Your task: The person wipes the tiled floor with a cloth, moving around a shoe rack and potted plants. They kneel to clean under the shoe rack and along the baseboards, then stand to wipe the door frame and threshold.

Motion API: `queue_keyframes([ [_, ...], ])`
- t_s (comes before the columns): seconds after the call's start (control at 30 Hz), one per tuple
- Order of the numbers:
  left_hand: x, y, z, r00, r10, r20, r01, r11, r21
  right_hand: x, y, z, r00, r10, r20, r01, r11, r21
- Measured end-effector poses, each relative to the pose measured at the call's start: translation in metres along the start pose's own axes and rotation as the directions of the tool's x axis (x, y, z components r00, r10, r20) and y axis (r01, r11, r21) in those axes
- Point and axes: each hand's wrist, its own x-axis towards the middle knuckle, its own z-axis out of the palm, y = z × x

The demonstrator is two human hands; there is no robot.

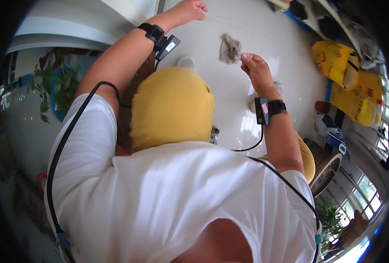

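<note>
My left hand reaches forward at the top of the view, beside a white panel. Its fingers are curled with a gap between them, and I see nothing in them. My right hand has thumb and forefinger pinched together. At those fingertips is a brownish, tangled clump of net-like fibre, seen against the pale floor. Fingertips and clump overlap in the picture; whether they grip it I cannot tell. Black devices are strapped to both wrists, the left device and the right device, each with a cable.
Glossy floor tiles lie before me, and my yellow-clad knee is bent. At left are a white furniture panel and a leafy plant. To the right are shelves, yellow bags and a round wooden piece.
</note>
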Motion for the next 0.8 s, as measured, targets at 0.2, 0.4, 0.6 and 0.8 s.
queue_keyframes([
  [0.2, -0.018, 0.179, -0.024, 0.971, 0.236, 0.033, -0.218, 0.936, -0.277, -0.103, -0.077, -0.006, 0.941, -0.315, -0.122, 0.324, 0.943, 0.069],
  [0.4, -0.069, 0.320, 0.011, 0.888, 0.419, 0.192, -0.255, 0.794, -0.552, -0.198, -0.145, -0.022, 0.756, -0.583, -0.297, 0.628, 0.774, 0.081],
  [0.6, -0.118, 0.369, 0.085, 0.860, 0.365, 0.357, 0.068, 0.611, -0.788, -0.281, -0.155, -0.035, 0.574, -0.699, -0.427, 0.738, 0.668, -0.101],
  [0.8, -0.141, 0.373, 0.132, 0.795, 0.446, 0.412, 0.137, 0.530, -0.837, -0.311, -0.136, -0.035, 0.388, -0.863, -0.325, 0.661, 0.506, -0.554],
])
